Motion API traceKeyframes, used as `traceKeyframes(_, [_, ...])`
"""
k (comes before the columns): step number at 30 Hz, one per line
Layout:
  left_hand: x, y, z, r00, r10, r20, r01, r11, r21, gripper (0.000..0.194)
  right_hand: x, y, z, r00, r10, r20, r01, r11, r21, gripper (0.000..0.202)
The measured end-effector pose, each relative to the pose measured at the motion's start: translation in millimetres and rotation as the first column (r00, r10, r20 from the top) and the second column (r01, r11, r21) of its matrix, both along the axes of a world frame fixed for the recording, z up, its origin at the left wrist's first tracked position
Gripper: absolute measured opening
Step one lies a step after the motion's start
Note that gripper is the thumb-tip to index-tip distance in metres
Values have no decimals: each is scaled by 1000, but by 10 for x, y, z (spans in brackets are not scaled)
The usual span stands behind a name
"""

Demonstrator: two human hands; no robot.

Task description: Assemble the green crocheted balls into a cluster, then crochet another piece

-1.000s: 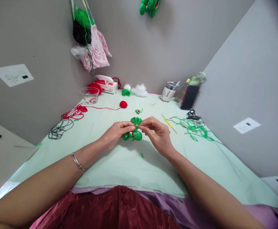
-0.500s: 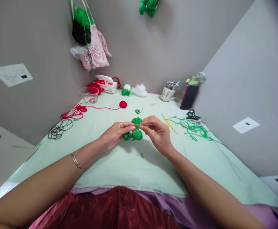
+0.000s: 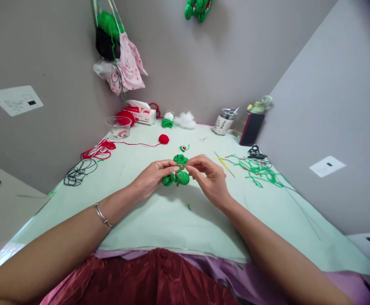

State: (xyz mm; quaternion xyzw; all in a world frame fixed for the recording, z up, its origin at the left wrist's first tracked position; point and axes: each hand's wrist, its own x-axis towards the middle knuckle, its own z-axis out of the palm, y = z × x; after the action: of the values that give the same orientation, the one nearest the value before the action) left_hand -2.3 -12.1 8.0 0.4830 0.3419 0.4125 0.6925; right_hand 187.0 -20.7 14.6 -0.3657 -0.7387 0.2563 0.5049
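Observation:
A green crocheted toy (image 3: 182,177) with rounded parts and small red and white bits is held above the middle of the table. My left hand (image 3: 155,177) is closed on its left side, thumb and fingers pinching it. My right hand (image 3: 208,176) is closed in a pinch at the toy's right edge; whatever lies between those fingertips is too small to make out. Just beyond the toy lies a small green, red and white crocheted piece (image 3: 183,148) with a yarn tail. A yellow-handled crochet hook (image 3: 224,163) rests to the right of my right hand.
Green yarn scraps (image 3: 258,169) and black scissors (image 3: 256,152) lie at right, near a phone (image 3: 251,129) leaning on a bottle. A pen cup (image 3: 223,123), white stuffing (image 3: 187,120), red yarn ball (image 3: 164,139), tissue box (image 3: 142,115) and plastic tub (image 3: 119,127) stand farther back. Black cord (image 3: 80,171) lies left.
The toy has tipped and shifted slightly up and left between my hands. My right fingertips have drawn a little away from its middle, while both hands stay pinched.

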Motion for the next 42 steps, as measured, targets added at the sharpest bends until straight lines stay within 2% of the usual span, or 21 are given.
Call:
traceKeyframes(8, [13,5,-51,1000,-18,0,18,999,-30,20,-48,2,-93,996,-41,84,31,993,116,11])
traceKeyframes(12, [26,-26,-13,998,-51,-33,52,998,30,15,2,6,-13,996,-57,69,50,993,103,11])
traceKeyframes(15, [39,-59,-5,992,-114,-50,115,993,28,12,55,13,79,995,-90,49,87,994,64,18])
traceKeyframes(18, [52,-72,-43,977,-198,-80,202,978,48,10,62,22,105,996,29,84,-25,998,-54,25])
traceKeyframes(21, [49,-54,-81,967,-220,-128,233,968,98,9,35,26,72,975,177,134,-146,966,-213,30])
traceKeyframes(24, [26,-22,-80,977,-175,-124,189,976,110,12,24,30,51,976,175,130,-131,948,-291,28])
traceKeyframes(26, [9,-5,-68,983,-145,-114,157,982,103,17,32,38,57,981,167,102,-128,941,-313,25])
traceKeyframes(29, [-3,10,-60,986,-100,-133,112,990,86,19,52,58,73,972,224,75,-184,917,-355,21])
traceKeyframes(33, [-4,29,-75,988,-80,-132,90,994,70,23,66,74,74,952,301,59,-255,884,-392,30])
traceKeyframes(39, [-36,52,-92,981,-142,-132,150,987,53,30,94,83,46,919,323,227,-247,919,-308,27])
traceKeyframes(42, [-47,50,-81,980,-140,-144,150,987,61,31,132,119,41,917,343,205,-279,916,-288,20])
